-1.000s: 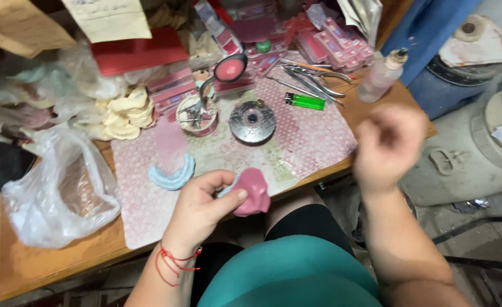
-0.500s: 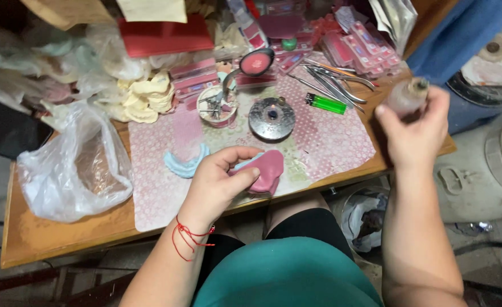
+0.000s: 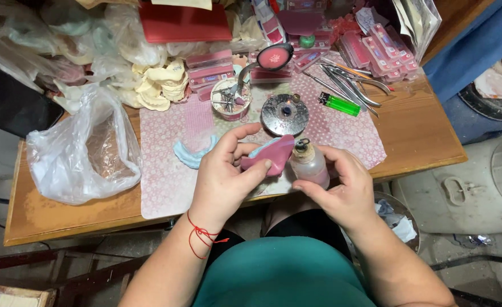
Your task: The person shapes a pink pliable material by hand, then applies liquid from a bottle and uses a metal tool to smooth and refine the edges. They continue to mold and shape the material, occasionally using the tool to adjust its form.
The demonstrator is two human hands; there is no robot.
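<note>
Wooden and worn, the surface [image 3: 427,136] is crowded along its far edge and left side, with bare wood showing only at the right end and along the near left edge. A pink patterned mat [image 3: 166,176] covers the middle and runs to the near edge, where both hands work just above the person's lap.

The left hand [image 3: 225,173] has its fingers [image 3: 237,136] clenched around a pink curved wax-like plate with a pale blue rim [image 3: 269,156], thumb pressed on its near side. The right hand [image 3: 342,190] grasps a small clear glass bottle with a cork stopper and wire loop [image 3: 309,164], held upright and touching the plate's right edge.

Just beyond the hands sits a round shiny metal lid [image 3: 285,113], and left of it a small cup of metal tools [image 3: 228,101]. A pale blue curved tray [image 3: 193,152] lies on the mat, left of the left hand. A green lighter [image 3: 340,104] and steel pliers [image 3: 353,79] lie farther right. A crumpled clear plastic bag [image 3: 83,153] fills the left side.
</note>
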